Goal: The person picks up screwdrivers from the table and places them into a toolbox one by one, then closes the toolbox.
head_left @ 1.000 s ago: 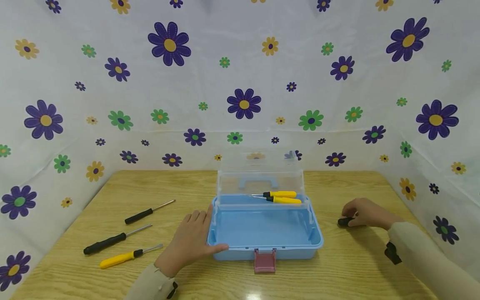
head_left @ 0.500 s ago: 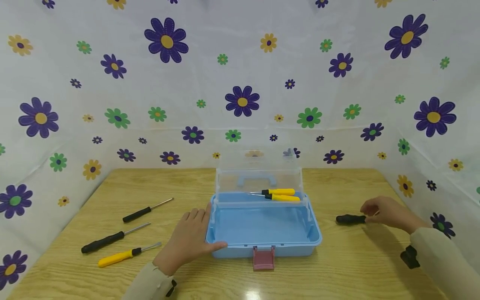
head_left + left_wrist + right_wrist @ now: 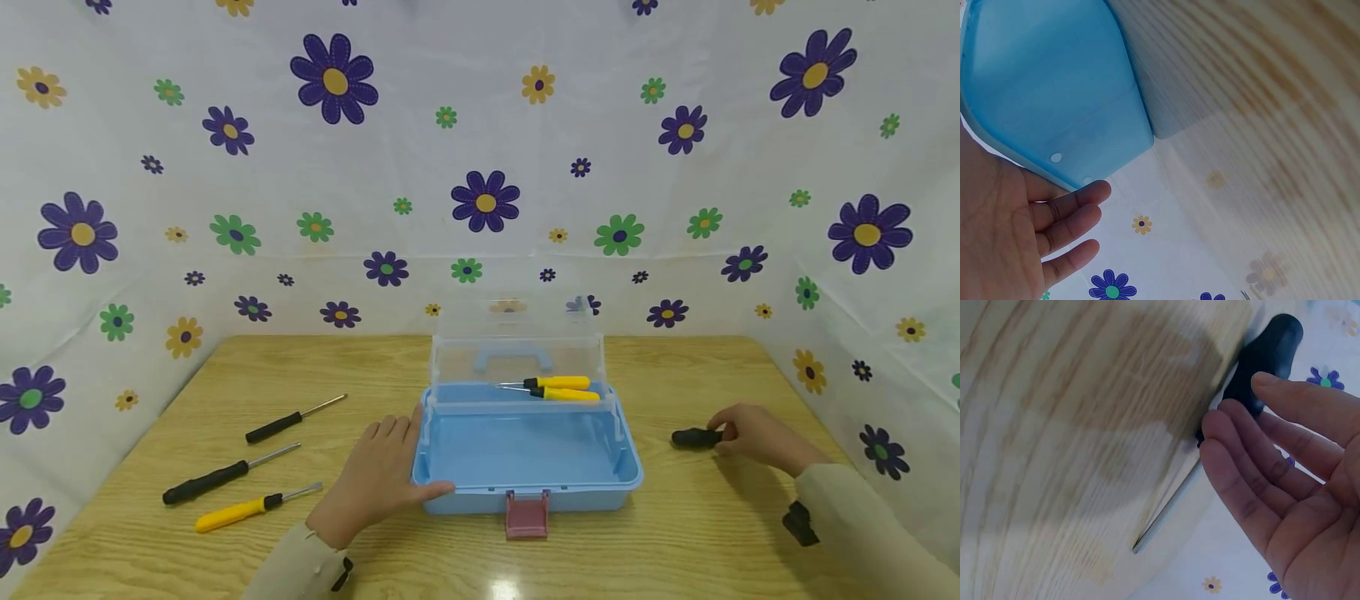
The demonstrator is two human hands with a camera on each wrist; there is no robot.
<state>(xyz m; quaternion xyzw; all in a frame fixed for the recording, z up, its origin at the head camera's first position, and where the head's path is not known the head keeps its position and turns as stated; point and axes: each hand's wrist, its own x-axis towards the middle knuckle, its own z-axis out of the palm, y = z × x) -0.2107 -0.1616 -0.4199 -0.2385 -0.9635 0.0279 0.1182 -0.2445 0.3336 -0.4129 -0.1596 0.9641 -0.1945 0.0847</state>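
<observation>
Pinches a black-handled screwdriver (image 3: pixel 692 438) in the right grip (image 3: pixel 759 437), right of the blue toolbox (image 3: pixel 588 500), touching its left side with a straight-fingered left grip (image 3: pixel 381 475).

Box (image 3: pixel 585 502): smooth plastic, soft sheen. Lid (image 3: pixel 459 365): clear plastic. Latch (image 3: pixel 527 517): plastic. Black driver (image 3: pixel 1277 347) right of box: smooth dull handle, metal shaft. Yellow driver (image 3: pixel 231 516) left of box: plastic handle, metal shaft. Table (image 3: pixel 637 550) under box: wood-grain, smooth, glossy glare in front. Sheet (image 3: pixel 420 50) behind box: creased, cloth-like.
</observation>
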